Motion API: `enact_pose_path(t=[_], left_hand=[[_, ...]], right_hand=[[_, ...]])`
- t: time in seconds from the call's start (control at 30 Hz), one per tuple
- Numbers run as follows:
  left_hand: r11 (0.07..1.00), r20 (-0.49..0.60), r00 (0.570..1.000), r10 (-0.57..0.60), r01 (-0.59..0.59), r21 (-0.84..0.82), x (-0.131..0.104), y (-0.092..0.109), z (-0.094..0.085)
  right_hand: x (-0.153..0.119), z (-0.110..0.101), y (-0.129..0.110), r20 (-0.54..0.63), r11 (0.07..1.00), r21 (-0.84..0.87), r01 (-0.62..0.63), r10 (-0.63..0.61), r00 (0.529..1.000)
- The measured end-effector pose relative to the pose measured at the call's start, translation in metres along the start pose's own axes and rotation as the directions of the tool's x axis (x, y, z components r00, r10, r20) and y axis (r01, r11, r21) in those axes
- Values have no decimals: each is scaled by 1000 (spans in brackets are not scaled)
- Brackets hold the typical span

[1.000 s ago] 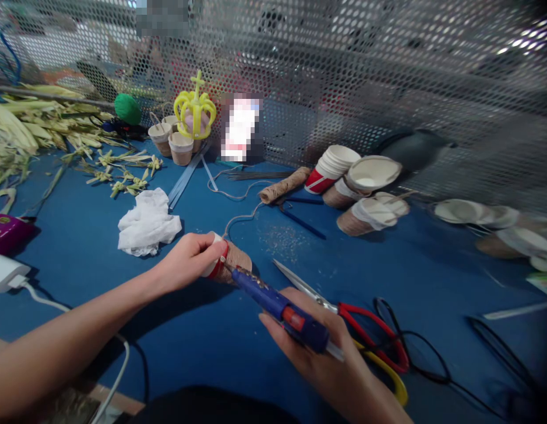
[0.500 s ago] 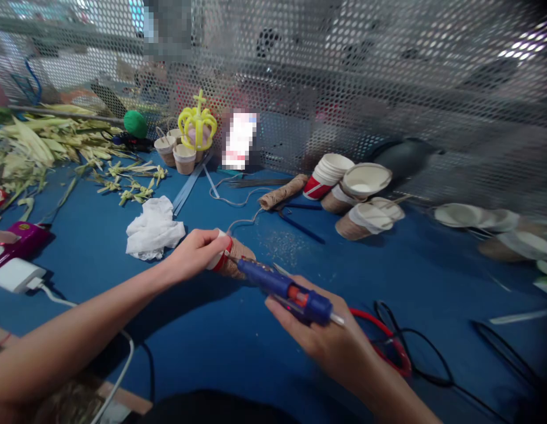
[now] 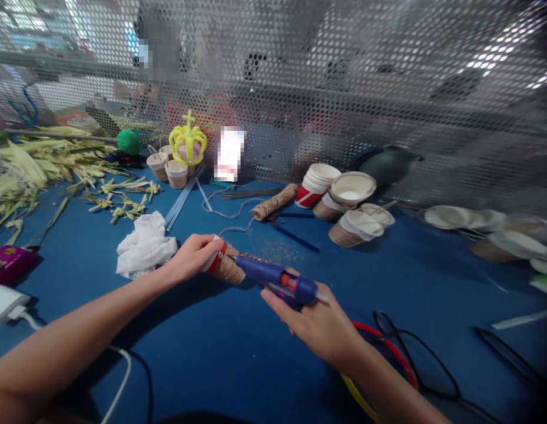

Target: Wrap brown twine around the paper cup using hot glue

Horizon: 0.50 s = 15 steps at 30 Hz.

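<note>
Tilted on its side, a red and white paper cup (image 3: 229,268) partly wrapped in brown twine is held by its rim end in my left hand (image 3: 196,254). My right hand (image 3: 315,321) grips a blue glue gun (image 3: 264,272), whose nozzle is at the cup's wrapped side, near the edge of the red band. Whether the nozzle touches the cup cannot be told. From the cup a strand of twine runs back to a twine roll (image 3: 275,202). Behind the glue gun lie blue-handled pliers (image 3: 295,237) on the blue table (image 3: 202,359).
A crumpled white cloth (image 3: 146,244) lies left of the cup. Stacked red-white cups (image 3: 315,185) and twine-wrapped cups (image 3: 348,228) stand at the back right. A yellow crown (image 3: 188,144), dry husks (image 3: 47,156) and a perforated metal screen (image 3: 273,100) are behind. Black cables (image 3: 432,353) lie right.
The view has shifted, so the table items appear further left. The glue gun appears more level, its nozzle still at the cup's side. Both hands keep their holds.
</note>
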<state>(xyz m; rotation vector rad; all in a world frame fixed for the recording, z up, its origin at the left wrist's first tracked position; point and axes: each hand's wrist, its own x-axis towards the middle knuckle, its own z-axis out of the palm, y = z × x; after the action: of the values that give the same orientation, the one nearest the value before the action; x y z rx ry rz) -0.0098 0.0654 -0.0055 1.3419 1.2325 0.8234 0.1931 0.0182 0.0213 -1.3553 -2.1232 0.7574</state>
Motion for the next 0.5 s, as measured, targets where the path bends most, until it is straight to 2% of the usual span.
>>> enact_pose_path(t=[0.27,0.5], left_hand=[[996,74,994,77,-74,-40,-4,-3,1],[983,57,987,151,-156,93,-7,-2,0]], right_hand=[[-1,4,5,-14,999,-14,33,-33,999],[-4,5,2,-15,999,-30,31,-31,999]])
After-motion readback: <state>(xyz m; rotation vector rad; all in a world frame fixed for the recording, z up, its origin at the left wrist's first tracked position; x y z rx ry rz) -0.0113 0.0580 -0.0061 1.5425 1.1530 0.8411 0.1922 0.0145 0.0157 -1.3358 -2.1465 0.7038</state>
